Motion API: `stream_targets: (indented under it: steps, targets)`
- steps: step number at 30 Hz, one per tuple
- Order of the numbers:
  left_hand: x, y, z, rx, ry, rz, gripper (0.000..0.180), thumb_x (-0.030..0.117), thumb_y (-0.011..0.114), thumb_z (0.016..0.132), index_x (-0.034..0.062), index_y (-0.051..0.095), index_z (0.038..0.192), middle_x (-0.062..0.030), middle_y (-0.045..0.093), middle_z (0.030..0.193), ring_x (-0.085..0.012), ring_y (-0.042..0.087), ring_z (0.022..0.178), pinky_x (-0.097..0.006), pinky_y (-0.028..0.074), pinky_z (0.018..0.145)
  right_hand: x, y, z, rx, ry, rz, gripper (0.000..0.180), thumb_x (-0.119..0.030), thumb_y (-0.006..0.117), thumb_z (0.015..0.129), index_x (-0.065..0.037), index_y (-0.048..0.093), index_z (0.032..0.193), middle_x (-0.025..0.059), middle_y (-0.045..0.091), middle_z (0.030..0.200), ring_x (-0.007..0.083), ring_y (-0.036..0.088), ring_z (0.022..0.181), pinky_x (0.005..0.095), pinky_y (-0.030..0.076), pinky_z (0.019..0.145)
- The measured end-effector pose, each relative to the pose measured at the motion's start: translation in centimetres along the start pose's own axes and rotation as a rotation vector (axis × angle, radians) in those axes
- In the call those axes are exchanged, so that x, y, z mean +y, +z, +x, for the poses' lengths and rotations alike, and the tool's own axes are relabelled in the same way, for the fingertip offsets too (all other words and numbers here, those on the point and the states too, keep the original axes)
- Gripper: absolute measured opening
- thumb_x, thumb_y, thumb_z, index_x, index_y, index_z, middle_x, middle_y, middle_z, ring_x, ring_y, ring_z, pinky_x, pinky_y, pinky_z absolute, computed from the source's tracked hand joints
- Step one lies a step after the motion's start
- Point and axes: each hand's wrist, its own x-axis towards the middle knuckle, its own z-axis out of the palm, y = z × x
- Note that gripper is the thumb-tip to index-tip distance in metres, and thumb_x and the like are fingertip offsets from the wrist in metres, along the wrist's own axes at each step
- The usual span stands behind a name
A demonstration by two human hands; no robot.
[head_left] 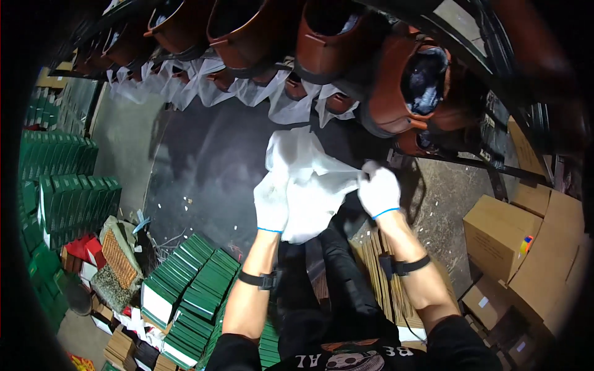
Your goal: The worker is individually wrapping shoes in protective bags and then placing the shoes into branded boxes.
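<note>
A thin, crumpled white sheet (309, 201), paper or plastic, hangs in front of my body between my two gloved hands. My left hand (271, 201), in a white glove with a blue cuff, is closed on the sheet's left side; its fingertips partly blend into the white. The right hand (379, 188), gloved alike, pinches a drawn-out corner on the other side, pulling that stretch taut. Dark smudges show at the right fingertips. Above, brown boots (408, 86) stand in a row on a rack, and translucent white sheets (291, 105) dangle beneath them.
Green boxes stand stacked at the left (80, 204), and green flat cartons (192, 284) fill the lower left. A padded seat (120, 253) is beside them. Brown cardboard boxes (504, 235) are piled at the right; folded cardboard (387, 284) lies near my right forearm. Scraps dot the dark floor mat (204, 167).
</note>
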Motion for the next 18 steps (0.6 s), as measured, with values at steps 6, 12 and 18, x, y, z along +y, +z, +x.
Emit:
stream_targets:
  steps: [6,12,18]
  targets:
    - [-0.3,2.4,-0.8,0.012,0.162,0.253,0.027,0.02,0.06,0.109,-0.003,0.073,0.113,-0.0195,0.07,0.085,-0.0217,0.067,0.076,-0.037,0.054,0.074,1.8,-6.3,12.1,-0.138,0.176,-0.338,0.035,-0.032,0.067,0.098,-0.012,0.075,0.126,0.0245,0.075,0.129,0.0445,0.071,0.119,0.0565,0.058,0.098]
    - [-1.5,3.0,-1.2,0.03,0.017,0.286,0.031,0.028,0.059,0.111,-0.0009,0.071,0.113,-0.0304,0.07,0.092,-0.0519,0.068,0.088,-0.046,0.055,0.074,1.3,-7.3,0.9,0.229,-0.1,0.09,0.043,-0.037,0.059,0.109,0.0,0.075,0.121,0.0242,0.077,0.116,0.0384,0.074,0.103,0.0485,0.057,0.091]
    - [-4.0,1.4,-1.8,0.047,0.121,0.25,0.031,0.023,0.062,0.109,-0.0017,0.071,0.126,-0.0301,0.072,0.1,-0.03,0.07,0.078,-0.039,0.056,0.079,-5.1,-13.6,-15.9,0.018,0.551,1.264,0.021,-0.02,0.065,0.107,-0.001,0.072,0.105,0.0002,0.066,0.081,0.0037,0.049,0.057,0.0239,0.036,0.051]
